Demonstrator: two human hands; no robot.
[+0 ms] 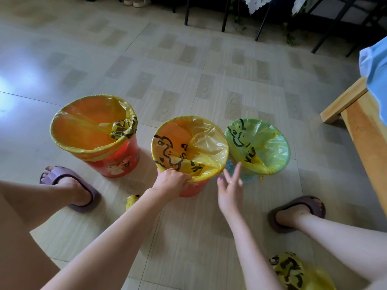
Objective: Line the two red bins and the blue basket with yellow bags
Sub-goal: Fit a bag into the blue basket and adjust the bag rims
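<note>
Your left hand (172,177) is gripping the yellow bag (201,147) at the near rim of the middle red bin (191,190). Your right hand (229,190) is hovering open, fingers spread and blurred, possibly touching nothing, beside the lined blue basket (247,177). The left red bin (117,162) is standing lined too.

The floor (188,65) was laid with pale beige tiles bearing darker rectangular patches in a regular pattern. A bright patch of reflected light (18,80) lay on the tiles at the left edge. Along the far side stood black metal furniture legs (260,24), with trailing green foliage (291,32) among them. A light wooden frame (356,122) occupied the right side, covered at the top by blue cloth (374,65). Pale shoes (137,1) stood at the far edge.
</note>
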